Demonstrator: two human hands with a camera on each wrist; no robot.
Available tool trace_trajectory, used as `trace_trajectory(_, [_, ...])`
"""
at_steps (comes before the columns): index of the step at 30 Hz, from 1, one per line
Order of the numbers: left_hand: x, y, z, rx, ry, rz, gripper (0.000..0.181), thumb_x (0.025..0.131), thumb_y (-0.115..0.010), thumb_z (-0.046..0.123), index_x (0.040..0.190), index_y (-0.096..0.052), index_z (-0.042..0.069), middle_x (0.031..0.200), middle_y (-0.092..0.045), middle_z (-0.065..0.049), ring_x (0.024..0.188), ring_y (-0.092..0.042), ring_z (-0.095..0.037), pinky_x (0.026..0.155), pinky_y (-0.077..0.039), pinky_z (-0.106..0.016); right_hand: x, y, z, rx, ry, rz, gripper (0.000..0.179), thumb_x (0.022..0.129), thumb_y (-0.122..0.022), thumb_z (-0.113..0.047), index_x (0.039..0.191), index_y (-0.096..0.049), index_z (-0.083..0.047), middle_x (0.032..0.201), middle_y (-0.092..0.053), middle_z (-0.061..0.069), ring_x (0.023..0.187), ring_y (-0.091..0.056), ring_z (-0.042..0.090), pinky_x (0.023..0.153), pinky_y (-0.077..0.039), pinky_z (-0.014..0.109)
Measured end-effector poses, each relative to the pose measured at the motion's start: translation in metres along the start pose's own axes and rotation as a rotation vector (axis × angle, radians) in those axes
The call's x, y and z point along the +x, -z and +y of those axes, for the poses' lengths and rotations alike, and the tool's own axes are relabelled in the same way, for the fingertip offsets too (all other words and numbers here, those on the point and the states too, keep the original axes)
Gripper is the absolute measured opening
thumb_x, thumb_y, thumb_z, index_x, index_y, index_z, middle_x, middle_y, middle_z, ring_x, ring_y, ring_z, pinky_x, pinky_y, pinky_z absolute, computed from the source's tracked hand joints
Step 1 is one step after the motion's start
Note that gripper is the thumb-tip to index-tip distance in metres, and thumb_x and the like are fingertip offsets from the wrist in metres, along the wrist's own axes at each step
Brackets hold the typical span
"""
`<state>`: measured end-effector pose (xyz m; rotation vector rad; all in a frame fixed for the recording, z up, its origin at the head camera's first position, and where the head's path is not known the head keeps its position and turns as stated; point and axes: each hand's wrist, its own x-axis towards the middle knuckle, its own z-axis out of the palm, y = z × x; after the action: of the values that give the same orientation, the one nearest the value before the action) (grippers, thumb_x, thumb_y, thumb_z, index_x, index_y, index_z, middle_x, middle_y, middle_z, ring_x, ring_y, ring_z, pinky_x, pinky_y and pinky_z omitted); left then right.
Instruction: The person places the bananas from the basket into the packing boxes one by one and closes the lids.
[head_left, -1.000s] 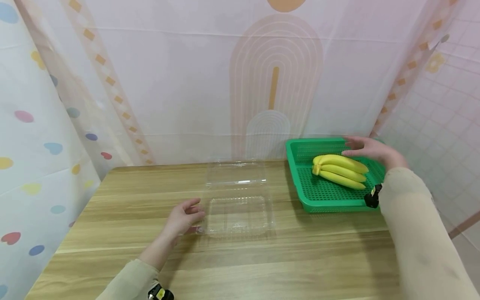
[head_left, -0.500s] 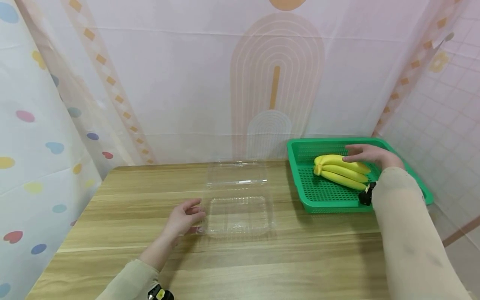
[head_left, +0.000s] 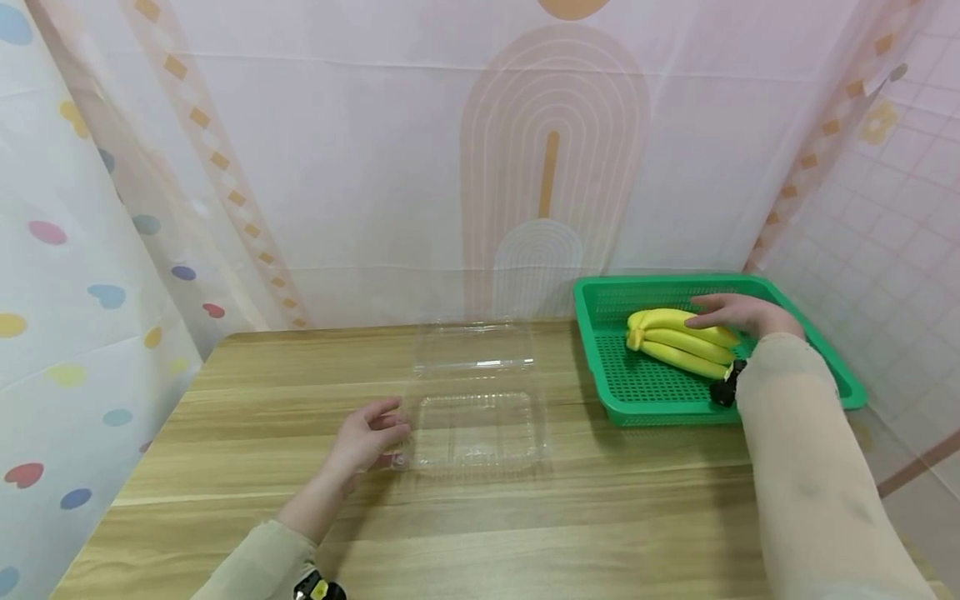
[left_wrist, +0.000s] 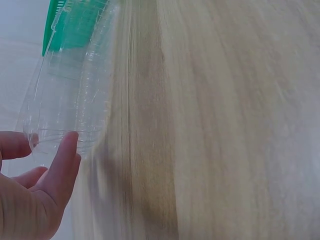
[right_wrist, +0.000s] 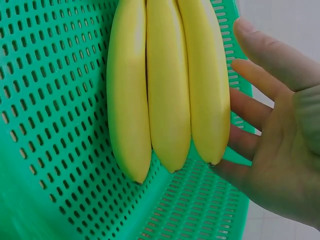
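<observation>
A bunch of three bananas (head_left: 678, 342) lies in a green plastic basket (head_left: 667, 408) at the right of the table. My right hand (head_left: 742, 315) is over the basket at the far side of the bunch. In the right wrist view its spread fingers (right_wrist: 247, 107) stand along the outer banana, fingertips partly behind it; no grip shows. A clear plastic clamshell box (head_left: 480, 433) stands at mid-table with its lid (head_left: 476, 342) folded back towards the curtain. My left hand (head_left: 363, 437) touches the box's left edge with fairly straight fingers (left_wrist: 62, 160).
The wooden table (head_left: 480, 542) reaches to a printed curtain (head_left: 375, 183) right behind the basket and box. A dotted curtain (head_left: 75, 333) hangs at the left. The basket's walls rise around the bananas.
My right hand has come lower and nearer, from the basket's back rim down to the far side of the bananas. My left hand and the box have stayed put.
</observation>
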<state>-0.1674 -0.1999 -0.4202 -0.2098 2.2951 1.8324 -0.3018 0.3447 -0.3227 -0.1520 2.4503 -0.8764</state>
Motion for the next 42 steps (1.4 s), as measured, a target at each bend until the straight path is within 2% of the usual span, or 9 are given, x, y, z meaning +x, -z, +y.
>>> trace_trajectory(10, [-0.001,0.000,-0.001,-0.005,-0.002,0.009,0.054,0.095,-0.061,0.001,0.145,-0.040,-0.007,0.134,-0.053,-0.030,0.106,-0.062,-0.028,0.074,-0.059,-0.035,0.006,-0.004,0.008,0.022,-0.005,-0.013,0.077,0.101,-0.057,-0.031,0.155,-0.015,0.004,0.157,-0.003,0.035,0.140,-0.003,0.057,0.111,-0.016,0.070])
trace_trajectory(20, [-0.002,0.002,-0.004,-0.008,-0.004,-0.001,0.056,0.095,-0.062,0.002,0.146,-0.040,-0.005,0.134,-0.053,-0.029,0.111,-0.060,-0.032,0.077,-0.059,-0.037,0.007,-0.012,0.010,0.127,-0.079,-0.021,0.081,0.101,-0.058,-0.029,0.157,-0.007,-0.001,0.158,0.004,0.034,0.142,-0.002,0.054,0.112,-0.022,0.065])
trace_trajectory(24, [-0.003,0.002,-0.003,0.001,-0.005,-0.002,0.055,0.096,-0.062,0.003,0.146,-0.040,-0.005,0.134,-0.053,-0.029,0.112,-0.060,-0.033,0.078,-0.058,-0.037,0.010,-0.013,0.011,0.186,-0.072,-0.038,0.079,0.103,-0.055,-0.023,0.157,-0.002,-0.001,0.157,0.003,0.034,0.141,-0.013,0.052,0.110,-0.030,0.063])
trace_trajectory(29, [-0.003,0.002,-0.003,0.001,-0.006,0.000,0.054,0.096,-0.061,0.003,0.146,-0.041,-0.005,0.134,-0.054,-0.029,0.112,-0.060,-0.032,0.076,-0.058,-0.037,0.012,-0.015,0.014,0.199,-0.066,-0.042,0.078,0.103,-0.054,-0.022,0.156,-0.002,0.000,0.157,-0.001,0.035,0.138,-0.021,0.052,0.104,-0.039,0.062])
trace_trajectory(34, [-0.003,0.002,-0.003,-0.017,-0.005,-0.003,0.055,0.096,-0.061,0.003,0.146,-0.040,-0.005,0.134,-0.053,-0.029,0.111,-0.060,-0.032,0.075,-0.058,-0.036,0.012,-0.015,0.014,0.174,-0.055,-0.037,0.075,0.103,-0.054,-0.022,0.155,-0.008,0.005,0.152,-0.015,0.036,0.131,-0.033,0.049,0.098,-0.047,0.057])
trace_trajectory(38, [-0.002,0.002,-0.004,-0.027,-0.002,-0.003,0.055,0.096,-0.061,0.002,0.146,-0.040,-0.005,0.133,-0.053,-0.030,0.110,-0.060,-0.031,0.075,-0.059,-0.035,0.012,-0.016,0.013,0.161,-0.048,-0.027,0.071,0.103,-0.054,-0.024,0.154,-0.015,0.006,0.147,-0.025,0.034,0.125,-0.040,0.045,0.096,-0.048,0.055])
trace_trajectory(42, [-0.001,0.002,-0.004,-0.029,-0.003,-0.002,0.055,0.096,-0.061,0.001,0.146,-0.040,-0.006,0.133,-0.053,-0.030,0.110,-0.060,-0.031,0.074,-0.058,-0.035,0.011,-0.016,0.011,0.148,-0.039,-0.010,0.072,0.103,-0.053,-0.025,0.154,-0.013,0.008,0.151,-0.019,0.036,0.131,-0.034,0.047,0.101,-0.042,0.060])
